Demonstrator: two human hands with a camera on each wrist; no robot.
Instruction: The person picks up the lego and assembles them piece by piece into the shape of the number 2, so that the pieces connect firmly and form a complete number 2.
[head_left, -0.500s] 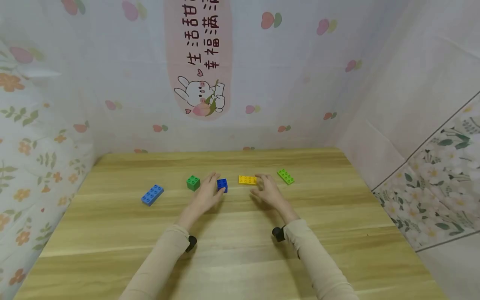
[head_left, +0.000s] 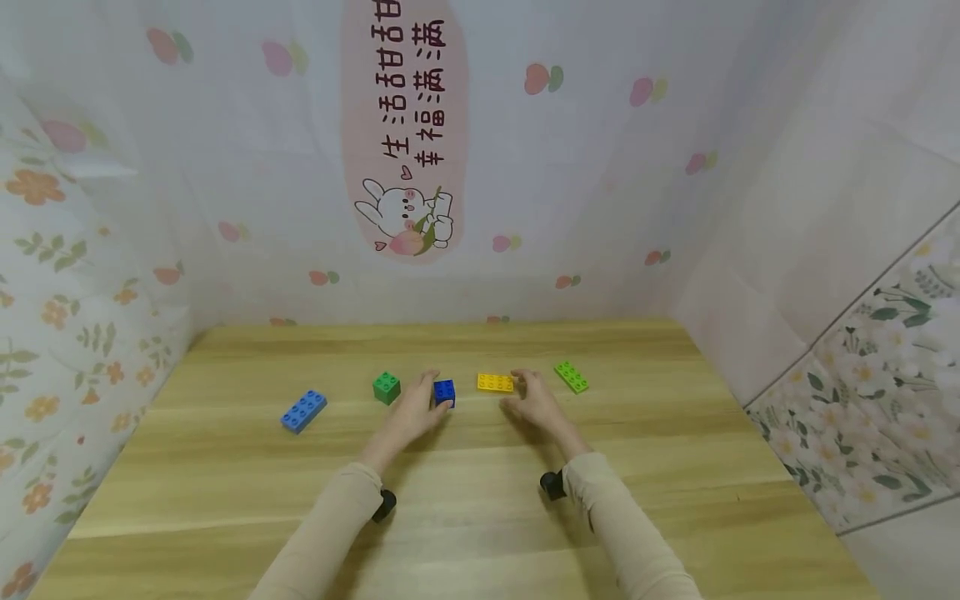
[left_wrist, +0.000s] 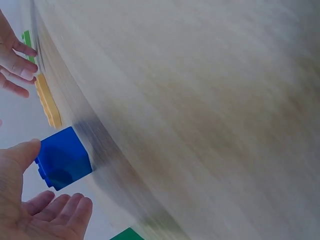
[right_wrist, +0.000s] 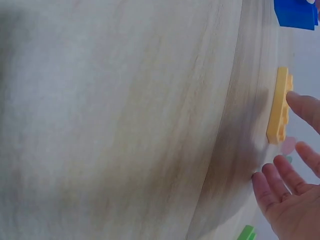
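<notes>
My left hand (head_left: 411, 411) is around the near side of a dark blue square toy brick (head_left: 444, 392), its fingers spread and relaxed. In the left wrist view the thumb tip is right at the brick's studded edge, and the other fingers stand apart from its far side. My right hand (head_left: 537, 407) hovers at the right end of a flat yellow studded brick (head_left: 495, 382). In the right wrist view its thumb overlaps the yellow studs, while the remaining fingers are loosely bent with nothing between them.
A green square brick (head_left: 386, 387) stands just left of my left hand. Farther left lies a long lighter blue brick (head_left: 303, 412). A flat lime green brick (head_left: 572, 377) lies beyond my right hand. Printed cloth (head_left: 600, 208) hangs behind the wooden table (head_left: 480, 517).
The head view has tilted upward, so the whole scene sits lower in it. Both hands keep nearly the same places beside the dark blue and yellow bricks.
</notes>
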